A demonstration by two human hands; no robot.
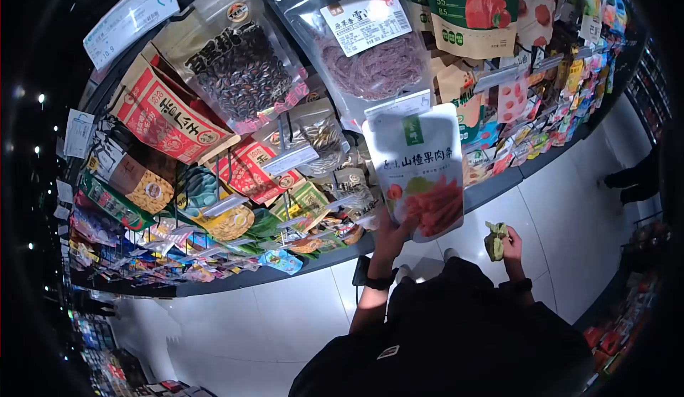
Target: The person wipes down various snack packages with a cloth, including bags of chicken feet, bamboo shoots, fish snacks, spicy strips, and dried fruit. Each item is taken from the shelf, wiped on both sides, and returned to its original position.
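Note:
My left hand [393, 239] grips the lower left edge of a white snack bag [420, 172], thumb across its front. The bag is upright, with a green label and a picture of red fruit strips, and it overlaps the front of the rack. Off to the right, above the floor, my right hand [511, 246] is closed on a small crumpled green wrapper [495, 241]; what is inside it, if anything, cannot be seen. Just above the white bag hangs a clear bag of purplish shreds [370, 65].
A long curved rack holds many hanging bags, among them black seeds [239, 76], a red paper bag [171, 112] and a green-and-beige pouch [474, 12]. Price tags [132, 19] stick out from it. Pale floor tiles [292, 326] lie below. Another person's dark legs [634, 176] show at right.

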